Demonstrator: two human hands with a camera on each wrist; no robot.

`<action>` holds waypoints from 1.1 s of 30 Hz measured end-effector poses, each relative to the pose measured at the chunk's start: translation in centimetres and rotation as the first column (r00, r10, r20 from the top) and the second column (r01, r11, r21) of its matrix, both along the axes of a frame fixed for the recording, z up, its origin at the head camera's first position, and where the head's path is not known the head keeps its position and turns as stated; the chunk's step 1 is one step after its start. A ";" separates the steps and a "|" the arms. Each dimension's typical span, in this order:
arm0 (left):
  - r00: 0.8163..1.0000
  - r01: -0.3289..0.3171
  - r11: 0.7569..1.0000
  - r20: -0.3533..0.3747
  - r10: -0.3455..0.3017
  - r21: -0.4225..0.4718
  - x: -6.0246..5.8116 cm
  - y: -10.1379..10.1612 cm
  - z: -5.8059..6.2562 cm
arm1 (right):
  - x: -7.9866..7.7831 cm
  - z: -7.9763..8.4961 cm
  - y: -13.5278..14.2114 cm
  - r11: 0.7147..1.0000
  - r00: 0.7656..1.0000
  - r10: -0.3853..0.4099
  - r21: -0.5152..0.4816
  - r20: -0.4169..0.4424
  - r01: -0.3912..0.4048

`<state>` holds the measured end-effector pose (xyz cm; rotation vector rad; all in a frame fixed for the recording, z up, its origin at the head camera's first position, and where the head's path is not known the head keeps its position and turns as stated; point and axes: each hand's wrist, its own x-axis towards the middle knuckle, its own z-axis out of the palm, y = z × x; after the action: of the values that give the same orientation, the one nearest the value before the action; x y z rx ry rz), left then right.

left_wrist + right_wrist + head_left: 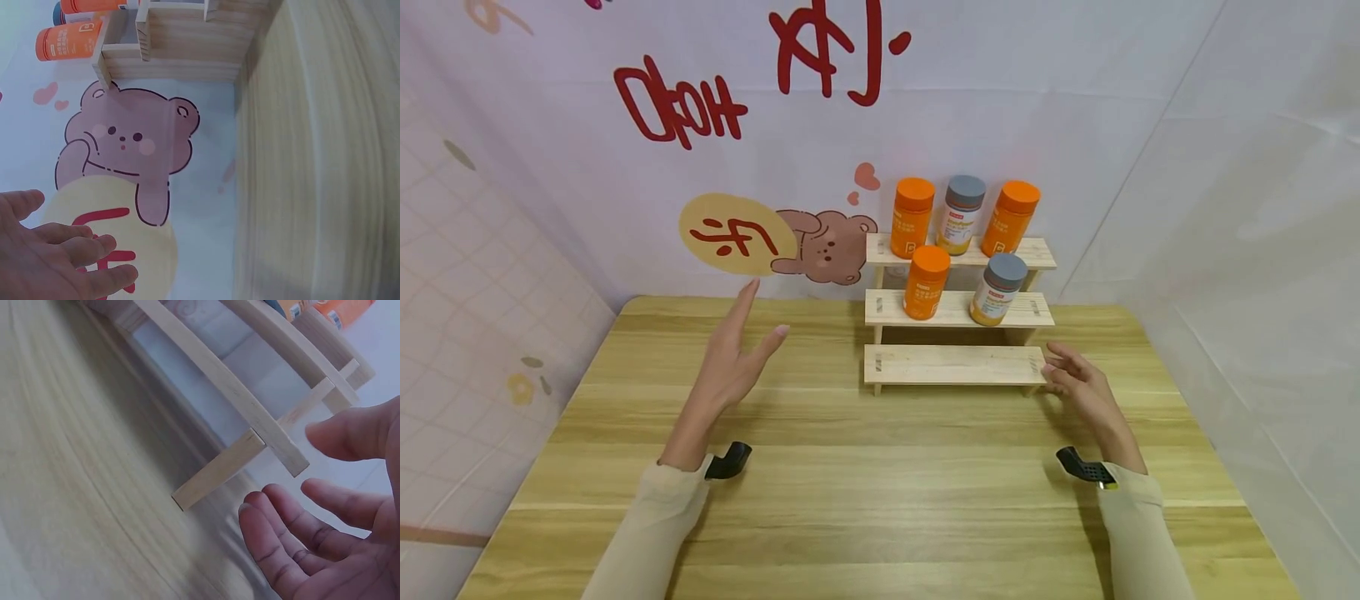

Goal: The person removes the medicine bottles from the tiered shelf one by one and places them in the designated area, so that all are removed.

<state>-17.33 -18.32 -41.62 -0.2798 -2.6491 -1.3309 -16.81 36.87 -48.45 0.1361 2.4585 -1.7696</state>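
Hovering just beside the right end of the three-tier wooden rack point(955, 364), the right hand point(1082, 390) has its grip loosely parted; left of the rack, the left hand point(730, 362) spreads its grip above the worktop point(880, 492). Three orange bottles point(927, 290) and two grey-capped bottles point(996, 296) stand on the upper tiers point(1037, 310).

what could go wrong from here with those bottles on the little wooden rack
The right hand is very close to the right end of the wooden rack, so a bump might shift it and topple something standing on it.

The orange-capped bottle and gray-capped bottle on the middle step stand in front of the three top-step bottles, so reaching past could knock one off; the steps show no raised front edge.
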 end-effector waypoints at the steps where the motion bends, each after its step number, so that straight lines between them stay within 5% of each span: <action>1: 1.000 0.004 1.000 -0.002 -0.004 0.008 -0.1 0.1 0.1 | 0.0 -0.1 0.0 1.000 1.000 -0.001 -0.024 0.006 0.001; 10: 1.000 0.004 0.999 -0.010 -0.004 0.047 -0.8 1.1 0.8 | 0.0 -0.4 0.0 0.985 1.000 -0.011 -0.173 0.019 0.014; 33: 0.997 0.072 0.994 -0.041 -0.069 0.081 -3.0 3.6 3.6 | 0.4 0.0 -0.1 0.939 0.999 -0.008 -0.343 0.052 0.026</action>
<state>-20.36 -14.71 -38.00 -0.3870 -2.5682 -1.4368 -16.39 36.81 -48.50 0.1683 2.0785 -2.1400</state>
